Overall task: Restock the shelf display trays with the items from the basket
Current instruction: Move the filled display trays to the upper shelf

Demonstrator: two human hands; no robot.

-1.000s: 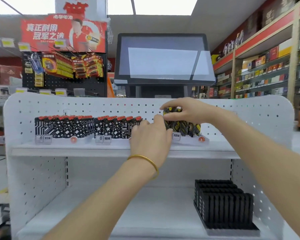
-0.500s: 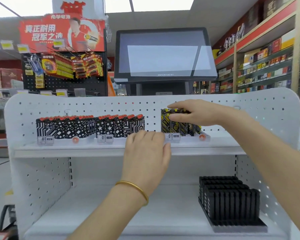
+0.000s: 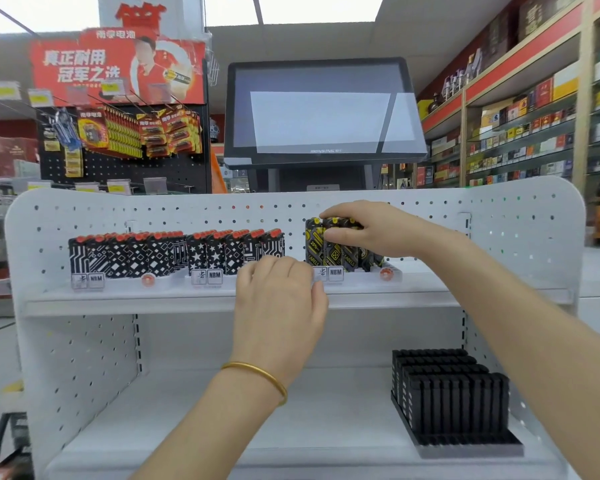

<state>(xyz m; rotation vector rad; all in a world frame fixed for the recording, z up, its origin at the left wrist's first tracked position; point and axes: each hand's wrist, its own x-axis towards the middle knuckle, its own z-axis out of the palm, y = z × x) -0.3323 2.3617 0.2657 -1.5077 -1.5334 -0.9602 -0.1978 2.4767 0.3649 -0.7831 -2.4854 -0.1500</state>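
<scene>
On the upper shelf (image 3: 125,301) stand three clear display trays. The left tray (image 3: 84,284) and middle tray (image 3: 205,279) hold black-and-white lighters (image 3: 174,252) with orange tops. The right tray (image 3: 390,273) holds several black-and-yellow lighters (image 3: 314,244). My right hand (image 3: 371,228) grips a bunch of these from above, fingers over their tops and thumb in front. My left hand (image 3: 281,299), with a gold bangle on the wrist, sits at the front of the right tray beside its NBM label (image 3: 335,272). Its fingers curl away from me and are hidden.
The lower shelf (image 3: 222,427) carries a black tray (image 3: 471,448) of black lighters (image 3: 447,386) at the right. White pegboard (image 3: 516,237) backs and flanks the rack. Behind it stand a till screen (image 3: 323,112) and a battery display (image 3: 125,133). Stocked shelves (image 3: 520,133) line the right wall.
My left hand has dropped from beside the lighters to the tray's front at the shelf edge. My right hand stays on the black-and-yellow lighters. My view has shifted slightly.
</scene>
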